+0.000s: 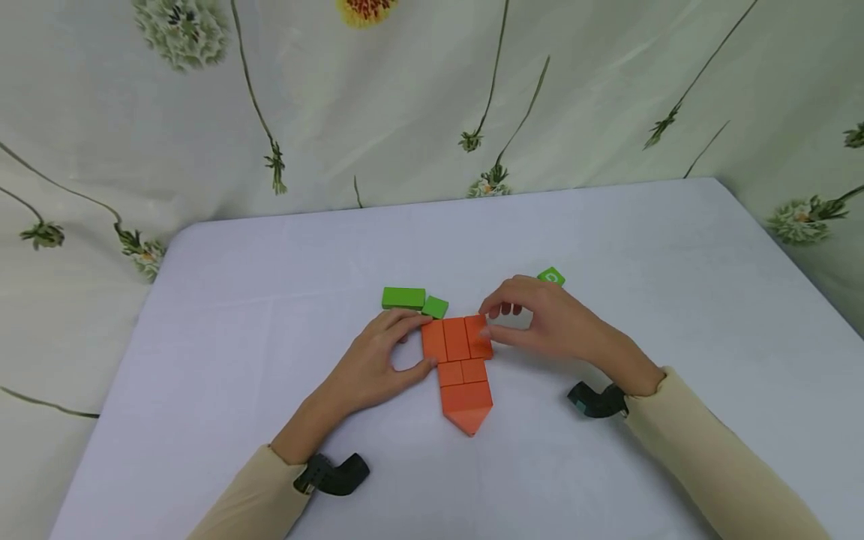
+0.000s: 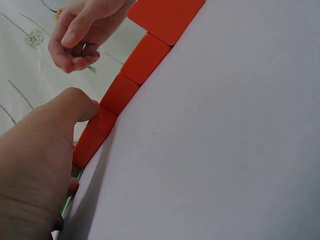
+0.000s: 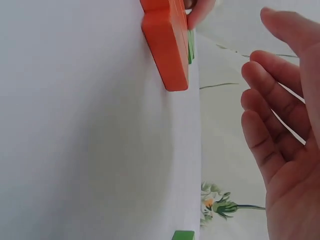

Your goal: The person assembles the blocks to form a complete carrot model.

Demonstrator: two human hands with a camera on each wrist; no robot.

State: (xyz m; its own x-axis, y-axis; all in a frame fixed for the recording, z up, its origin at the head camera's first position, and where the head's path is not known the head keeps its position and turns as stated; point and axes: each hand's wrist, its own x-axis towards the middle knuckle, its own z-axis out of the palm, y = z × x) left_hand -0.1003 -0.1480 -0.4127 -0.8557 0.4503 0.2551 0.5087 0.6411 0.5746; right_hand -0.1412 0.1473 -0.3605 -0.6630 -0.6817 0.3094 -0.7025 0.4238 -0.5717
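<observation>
Nearest the person, the orange shape (image 1: 466,396) lies flat mid-bench, its triangle block (image 1: 469,420) pointing back toward the body. The long axis runs away from the person, the far end leaning slightly left. Behind the triangle come a wide block, two small blocks (image 1: 462,373) side by side, then a broader row of three.

Of the two hands, the left hand (image 1: 374,364) pinches the row's left block (image 1: 434,343), thumb at its near end, forefinger at its far end. The right hand (image 1: 550,315) is open and loosely bent, thumb and forefinger parted, just beside the row's right block (image 1: 479,341), gripping nothing.

Farther on the white bench (image 1: 594,232) sit a long green block (image 1: 403,298), a small green block (image 1: 435,307) and a lettered green block (image 1: 552,276); beyond hangs flowered cloth (image 1: 405,105).
</observation>
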